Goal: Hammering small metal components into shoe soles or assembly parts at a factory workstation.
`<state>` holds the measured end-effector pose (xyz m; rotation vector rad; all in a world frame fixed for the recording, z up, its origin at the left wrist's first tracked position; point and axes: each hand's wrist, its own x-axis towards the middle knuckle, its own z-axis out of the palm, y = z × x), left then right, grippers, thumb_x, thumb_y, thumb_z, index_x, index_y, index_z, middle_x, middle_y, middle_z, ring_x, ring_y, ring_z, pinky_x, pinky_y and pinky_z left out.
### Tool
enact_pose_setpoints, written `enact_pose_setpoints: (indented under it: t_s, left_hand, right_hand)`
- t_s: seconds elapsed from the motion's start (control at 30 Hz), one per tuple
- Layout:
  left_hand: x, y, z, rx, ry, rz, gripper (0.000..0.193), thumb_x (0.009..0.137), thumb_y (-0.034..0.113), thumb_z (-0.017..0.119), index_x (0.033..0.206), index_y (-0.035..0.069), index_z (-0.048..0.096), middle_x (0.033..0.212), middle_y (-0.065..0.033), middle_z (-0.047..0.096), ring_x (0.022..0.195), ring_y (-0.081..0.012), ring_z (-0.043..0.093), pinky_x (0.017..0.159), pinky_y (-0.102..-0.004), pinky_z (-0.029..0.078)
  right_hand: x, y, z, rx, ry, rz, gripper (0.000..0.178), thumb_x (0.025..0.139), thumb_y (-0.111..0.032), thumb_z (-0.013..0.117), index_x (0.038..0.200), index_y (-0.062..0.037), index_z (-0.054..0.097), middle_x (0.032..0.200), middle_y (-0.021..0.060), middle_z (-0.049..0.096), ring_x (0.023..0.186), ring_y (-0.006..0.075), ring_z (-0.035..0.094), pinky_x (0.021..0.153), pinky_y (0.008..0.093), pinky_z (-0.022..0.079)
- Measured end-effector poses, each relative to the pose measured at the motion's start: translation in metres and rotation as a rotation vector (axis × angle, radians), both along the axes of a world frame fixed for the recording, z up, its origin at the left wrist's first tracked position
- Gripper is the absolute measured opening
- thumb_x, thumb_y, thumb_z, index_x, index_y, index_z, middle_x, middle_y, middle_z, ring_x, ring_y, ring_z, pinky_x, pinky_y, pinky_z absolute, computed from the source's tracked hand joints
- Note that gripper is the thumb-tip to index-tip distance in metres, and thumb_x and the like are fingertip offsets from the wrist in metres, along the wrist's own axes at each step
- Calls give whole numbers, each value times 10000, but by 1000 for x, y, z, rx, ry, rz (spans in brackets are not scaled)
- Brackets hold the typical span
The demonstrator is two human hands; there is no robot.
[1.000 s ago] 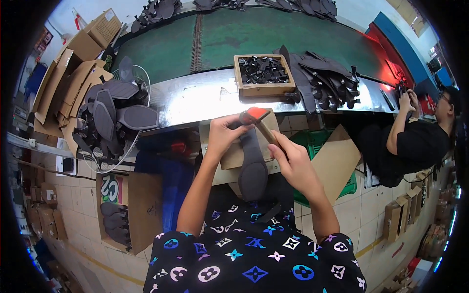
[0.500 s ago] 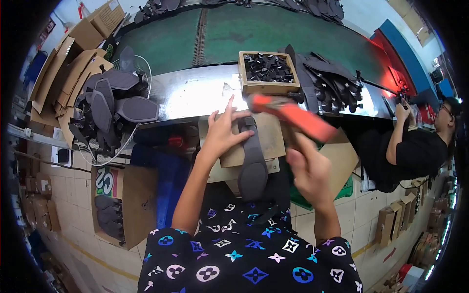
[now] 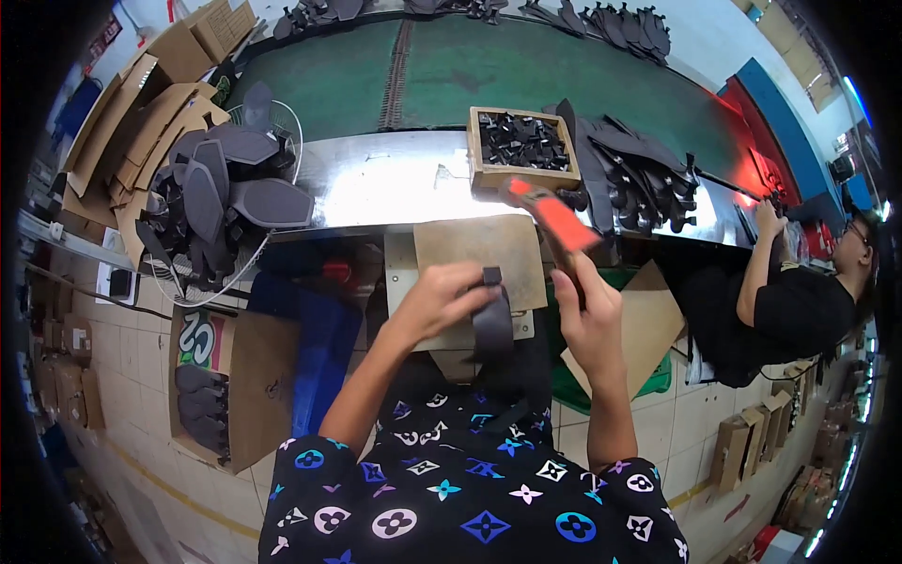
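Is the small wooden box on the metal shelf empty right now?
No, the wooden box on the metal shelf is filled with small black pieces.

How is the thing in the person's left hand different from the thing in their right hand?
The left hand presses a dark strap piece down on the cardboard pad; the right hand lifts an orange-handled tool off the pad. The strap piece is dark grey, flat and floppy-looking; the tool is bright orange and stiff. The strap piece looks sharp; the tool is blurred. Both are long and narrow.
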<state>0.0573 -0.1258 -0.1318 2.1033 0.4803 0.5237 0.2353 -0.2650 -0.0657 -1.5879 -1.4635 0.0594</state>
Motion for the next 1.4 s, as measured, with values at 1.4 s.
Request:
enact_pose_setpoints:
  t_s: [1.4]
  left_hand:
    - [-49, -73, 58, -769, 132, -222, 454, 942, 241, 680, 1312, -1, 573, 1199, -97, 642, 1118, -161, 588, 971, -303, 465]
  right_hand:
    - [7, -30, 2, -211, 453, 137, 269, 904, -4, 556, 1147, 30, 664, 1090, 143, 710, 1120, 267, 665, 1107, 421, 402]
